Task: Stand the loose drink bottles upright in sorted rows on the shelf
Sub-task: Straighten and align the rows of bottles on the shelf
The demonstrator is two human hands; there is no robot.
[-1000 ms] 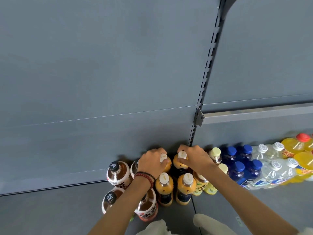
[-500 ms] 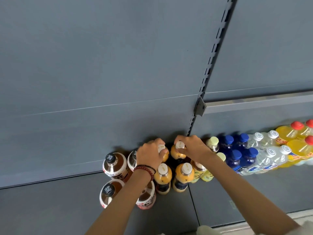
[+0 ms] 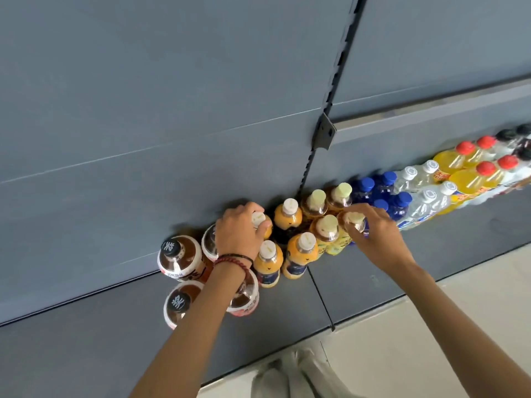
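My left hand (image 3: 240,235) grips the top of an orange juice bottle (image 3: 263,222) with a white cap in the back row. Three more orange juice bottles (image 3: 298,254) stand upright beside it. My right hand (image 3: 373,234) pinches the pale-capped neck of a yellow tea bottle (image 3: 355,221) in the front row. Other yellow tea bottles (image 3: 326,231) stand next to it. Brown tea bottles (image 3: 179,258) with black caps stand at the left, under my left wrist.
Right of the tea bottles stand blue bottles (image 3: 399,203), clear bottles (image 3: 428,199), yellow bottles with red caps (image 3: 471,173) and dark-capped bottles (image 3: 508,136). The grey shelf (image 3: 86,349) has a back panel with a slotted upright (image 3: 339,67). The pale floor (image 3: 431,326) lies below.
My right hand let go of the back-row orange juice bottle and moved right onto a yellow tea bottle. My left hand stays on its orange bottle. The view swung left.
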